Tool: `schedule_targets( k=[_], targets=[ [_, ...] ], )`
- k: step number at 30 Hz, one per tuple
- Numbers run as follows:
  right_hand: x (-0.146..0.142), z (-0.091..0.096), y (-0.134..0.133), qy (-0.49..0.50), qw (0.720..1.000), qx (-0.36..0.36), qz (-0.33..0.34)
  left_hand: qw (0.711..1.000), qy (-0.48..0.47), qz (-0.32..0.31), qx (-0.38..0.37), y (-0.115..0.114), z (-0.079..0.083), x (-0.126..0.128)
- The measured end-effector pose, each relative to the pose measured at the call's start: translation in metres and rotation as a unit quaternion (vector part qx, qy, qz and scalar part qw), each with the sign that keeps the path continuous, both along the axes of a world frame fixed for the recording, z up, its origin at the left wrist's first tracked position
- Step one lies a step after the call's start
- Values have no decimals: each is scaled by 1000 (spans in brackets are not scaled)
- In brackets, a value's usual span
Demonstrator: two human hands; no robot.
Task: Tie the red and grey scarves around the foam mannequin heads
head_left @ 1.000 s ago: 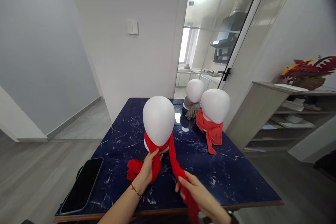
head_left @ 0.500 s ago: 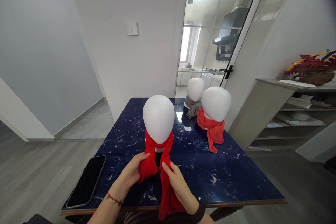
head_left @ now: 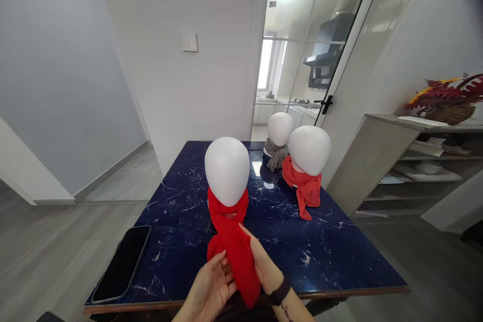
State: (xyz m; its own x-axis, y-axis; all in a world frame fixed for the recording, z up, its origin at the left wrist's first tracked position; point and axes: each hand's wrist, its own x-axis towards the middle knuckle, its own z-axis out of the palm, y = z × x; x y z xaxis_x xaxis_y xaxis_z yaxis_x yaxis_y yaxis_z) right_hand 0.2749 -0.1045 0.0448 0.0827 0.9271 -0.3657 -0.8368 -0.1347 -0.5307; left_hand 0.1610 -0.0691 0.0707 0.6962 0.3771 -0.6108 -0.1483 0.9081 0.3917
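A white foam head [head_left: 227, 170] stands near the front of the dark blue marble table [head_left: 320, 251] with a red scarf [head_left: 232, 241] wrapped round its neck. Both scarf ends hang together toward me. My left hand [head_left: 212, 286] cups the scarf from below left, fingers curled against the cloth. My right hand [head_left: 264, 264], with a black wristband, holds the scarf's right side, its fingers behind the fabric. Further back stand a second white head with a red scarf [head_left: 306, 188] and a third with a grey scarf [head_left: 274, 155].
A black phone [head_left: 121, 262] lies at the table's front left corner. A glass door [head_left: 324, 60] opens onto a kitchen behind the table. At the right a shelf unit [head_left: 415, 161] carries a basket of red and yellow leaves [head_left: 447, 103]. Grey floor surrounds the table.
The two scarf ends, held apart a second ago, have been brought together in front of the near head. Both hands dropped lower and closer to me.
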Motion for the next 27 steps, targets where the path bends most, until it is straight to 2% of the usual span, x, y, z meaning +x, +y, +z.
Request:
schedule_targets(
  k=[2, 5, 7, 11, 13, 17, 20, 23, 25, 27],
  targets=[
    [2, 6, -3, -9, 1000, 10, -12, 999, 21, 12, 24, -4, -10, -1],
    [2, 7, -7, -114, 992, 31, -51, 996, 27, 51, 68, -5, -20, -3],
    [1, 4, -9, -153, 984, 57, -67, 991, 44, 93, 81, -3, -22, -5],
    [-1, -2, -11, -139, 983, 82, -89, 978, 20, 189, 91, 7, -19, -3],
    [-2, -5, -13, -126, 985, 83, -79, 976, -12, 194, 98, 13, -18, 1],
    [-4, -13, -18, -139, 988, 38, -50, 973, 19, 191, 127, 22, -21, 3],
    [-2, -16, -22, -168, 983, 44, -56, 940, 62, 252, 222, 28, -24, -5],
    [1, -17, -21, -181, 980, 59, -53, 873, 137, 311, 349, 32, -24, -16],
    [1, -19, -18, -203, 976, 48, -62, 838, 168, 315, 413, 32, -21, -20],
    [-1, -23, -15, -226, 970, 31, -83, 828, 167, 299, 443, 31, -15, -19]
  ],
)
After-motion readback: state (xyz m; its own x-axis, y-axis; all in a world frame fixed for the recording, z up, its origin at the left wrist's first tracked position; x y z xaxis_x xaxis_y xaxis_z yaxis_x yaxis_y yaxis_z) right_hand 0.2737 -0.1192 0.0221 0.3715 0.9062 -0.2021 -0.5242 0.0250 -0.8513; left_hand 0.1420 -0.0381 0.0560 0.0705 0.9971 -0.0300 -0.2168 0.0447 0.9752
